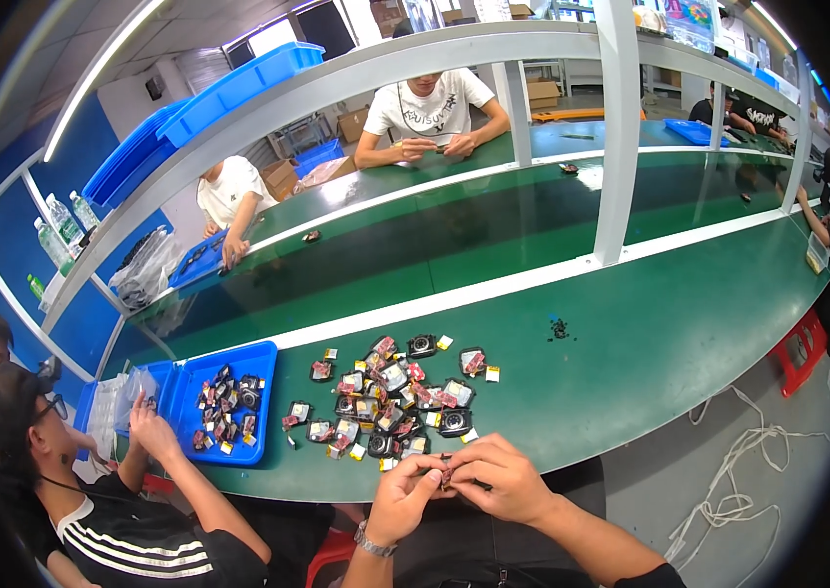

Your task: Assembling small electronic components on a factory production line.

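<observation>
At the table's near edge, my left hand (401, 498) and my right hand (503, 480) meet, fingers closed around a small dark assembly with a reddish part (446, 474). Fingertips cover most of it, so its exact kind is hard to make out. Just beyond my hands spreads a loose pile of small black housings (393, 377) with red circuit boards, silver parts and yellow-and-white tags. One black housing with a round lens-like ring (454, 422) lies close to my right hand.
A blue tray (266, 358) of similar housings stands left on the green table (552, 402). Tiny black pieces (559, 328) lie further right. A white frame post (617, 147) rises beyond. A co-worker (121, 519) sits at my left; others work across the line. White cables (729, 490) trail on the floor.
</observation>
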Demonstrator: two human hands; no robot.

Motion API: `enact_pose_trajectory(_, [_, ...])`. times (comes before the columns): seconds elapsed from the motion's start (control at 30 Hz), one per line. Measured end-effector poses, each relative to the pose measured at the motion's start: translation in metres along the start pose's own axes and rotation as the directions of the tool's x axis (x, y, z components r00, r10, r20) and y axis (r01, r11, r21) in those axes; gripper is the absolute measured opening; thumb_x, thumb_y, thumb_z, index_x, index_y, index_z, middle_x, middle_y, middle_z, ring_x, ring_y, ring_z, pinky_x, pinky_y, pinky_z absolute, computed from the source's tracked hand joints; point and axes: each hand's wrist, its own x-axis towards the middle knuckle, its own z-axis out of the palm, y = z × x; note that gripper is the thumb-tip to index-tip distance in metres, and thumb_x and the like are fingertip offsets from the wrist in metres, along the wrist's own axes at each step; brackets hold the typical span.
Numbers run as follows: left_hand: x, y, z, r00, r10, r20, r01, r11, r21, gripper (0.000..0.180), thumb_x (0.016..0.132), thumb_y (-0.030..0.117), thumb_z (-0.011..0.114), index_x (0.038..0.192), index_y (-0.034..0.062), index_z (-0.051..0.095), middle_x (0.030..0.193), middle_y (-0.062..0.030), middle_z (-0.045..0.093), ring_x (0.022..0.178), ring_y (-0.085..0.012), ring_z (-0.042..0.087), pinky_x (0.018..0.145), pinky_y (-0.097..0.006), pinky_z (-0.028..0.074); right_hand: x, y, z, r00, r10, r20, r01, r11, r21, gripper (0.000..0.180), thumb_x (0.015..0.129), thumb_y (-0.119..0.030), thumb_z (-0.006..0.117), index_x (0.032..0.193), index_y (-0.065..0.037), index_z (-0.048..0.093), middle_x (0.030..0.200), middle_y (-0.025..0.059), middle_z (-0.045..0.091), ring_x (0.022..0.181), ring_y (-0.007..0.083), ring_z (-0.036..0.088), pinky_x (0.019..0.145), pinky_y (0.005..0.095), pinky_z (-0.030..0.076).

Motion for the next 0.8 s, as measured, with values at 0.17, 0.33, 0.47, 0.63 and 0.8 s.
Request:
enact_pose_trajectory(0.17, [0.000,-0.006,-0.006,1.000,-0.019,0.014,0.019,0.999,-0.035,0.012,0.102,0.002,0.057,0.111,-0.0063,0.060,0.119,-0.0154,0.063,0.106,-0.0250,0.069,0.087,-0.040,0.065,-0.002,0.001,-0.001,1.000,0.004,0.029,-0.004,1.000,0.001,0.022,0.077,-0.002,0.080,0.095,-0.008,0.071,0.104,0.0053,0.071,0.095,0.0271,0.065,0.078,0.0366,0.057])
enact_pose_trajectory(0.33, [0.002,-0.005,-0.004,0.999,-0.036,0.008,0.036,0.998,-0.046,0.010,0.101,-0.002,0.058,0.110,-0.0064,0.059,0.118,-0.0152,0.063,0.107,-0.0243,0.069,0.087,-0.039,0.066,0.006,-0.010,-0.009,0.987,0.128,0.096,-0.132,0.991,0.035,0.023,0.079,-0.006,0.080,0.100,-0.007,0.071,0.103,0.0074,0.068,0.094,0.0279,0.062,0.079,0.0383,0.054])
enact_pose_trajectory(0.47, [0.001,-0.012,-0.003,0.999,0.020,-0.031,-0.020,1.000,0.007,0.013,0.100,-0.004,0.057,0.113,-0.0066,0.058,0.120,-0.0164,0.063,0.106,-0.0233,0.069,0.085,-0.037,0.066,0.003,-0.009,-0.009,0.979,0.162,0.122,-0.159,0.987,-0.037,0.021,0.080,-0.011,0.081,0.099,-0.007,0.071,0.100,0.0061,0.064,0.096,0.0277,0.058,0.081,0.0383,0.051])
enact_pose_trajectory(0.63, [0.000,-0.001,0.010,0.995,0.049,-0.088,-0.044,0.997,0.056,0.025,0.100,-0.005,0.056,0.125,-0.0067,0.055,0.123,-0.0183,0.063,0.105,-0.0230,0.069,0.083,-0.036,0.066,0.001,-0.008,-0.007,0.982,0.160,0.101,-0.145,0.980,-0.139,0.019,0.077,-0.011,0.083,0.093,-0.009,0.075,0.103,0.0051,0.063,0.098,0.0271,0.058,0.079,0.0373,0.053])
enact_pose_trajectory(0.8, [-0.001,-0.003,0.008,0.997,0.043,-0.068,-0.038,0.997,0.066,0.033,0.100,-0.005,0.055,0.133,-0.0060,0.051,0.126,-0.0185,0.064,0.111,-0.0236,0.068,0.087,-0.037,0.064,0.002,-0.013,-0.003,0.996,0.094,0.010,-0.090,0.973,-0.211,0.016,0.075,-0.010,0.083,0.090,-0.010,0.076,0.111,0.0054,0.063,0.104,0.0290,0.058,0.085,0.0388,0.053])
